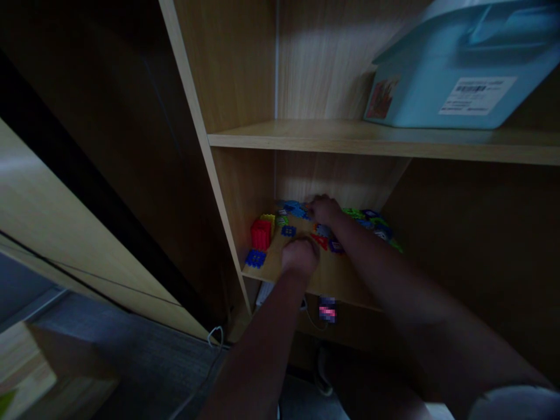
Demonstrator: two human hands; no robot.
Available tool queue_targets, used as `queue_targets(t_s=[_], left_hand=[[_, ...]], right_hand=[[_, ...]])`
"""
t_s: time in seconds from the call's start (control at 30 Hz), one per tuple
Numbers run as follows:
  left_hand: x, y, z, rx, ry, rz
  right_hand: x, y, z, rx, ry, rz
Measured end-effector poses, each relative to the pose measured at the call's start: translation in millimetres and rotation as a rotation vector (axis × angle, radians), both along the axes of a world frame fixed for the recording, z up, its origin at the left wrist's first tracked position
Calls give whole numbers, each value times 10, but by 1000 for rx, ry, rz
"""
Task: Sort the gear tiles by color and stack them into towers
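The head view looks down into a pale wood-veneer bookcase, with both arms reaching onto its lower shelf board [341, 282]. Scattered across that board are interlocking plastic building pieces [321, 233] in blue, green, red, purple and yellow. They spread from the left wall to the right edge of the shelf, and some overlap near the back. The left hand [300, 256] rests mid-shelf, curled knuckles-up with its fingers folded under, just in front of a small red piece [319, 240]. Whether it holds anything is hidden. The right hand [322, 210] reaches further back, fingers angled down at the blue pieces [294, 209], and the dim light hides whether it has gripped one. The two hands are near each other but apart. A red stack [261, 234] stands toward the left, beside a yellow piece [268, 219]. The pieces look light, stiff and hollow, so they should lift easily when pinched by their edges or through their open grids, though they may skid on the smooth veneer. Above, a teal plastic storage box [437, 76] sits on the upper shelf [350, 138].
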State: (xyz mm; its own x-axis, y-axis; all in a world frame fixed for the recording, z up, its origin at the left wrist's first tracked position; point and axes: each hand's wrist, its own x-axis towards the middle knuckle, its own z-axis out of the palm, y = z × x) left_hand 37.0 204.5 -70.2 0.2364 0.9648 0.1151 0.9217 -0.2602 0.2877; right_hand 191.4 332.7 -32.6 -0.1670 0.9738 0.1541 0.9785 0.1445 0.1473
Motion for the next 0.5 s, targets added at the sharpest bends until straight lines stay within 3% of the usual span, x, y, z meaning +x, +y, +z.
queue_targets(t_s=[0.23,0.4,0.5], left_hand=[[-11,6,-4,-16,9,-16],[-4,23,-27,-31,11,-15],[1,31,-32,-35,10,-17]], right_hand=[[-103,295,-199,-155,36,-60],[72,335,-204,-215,104,55],[175,288,-210,-173,165,112]])
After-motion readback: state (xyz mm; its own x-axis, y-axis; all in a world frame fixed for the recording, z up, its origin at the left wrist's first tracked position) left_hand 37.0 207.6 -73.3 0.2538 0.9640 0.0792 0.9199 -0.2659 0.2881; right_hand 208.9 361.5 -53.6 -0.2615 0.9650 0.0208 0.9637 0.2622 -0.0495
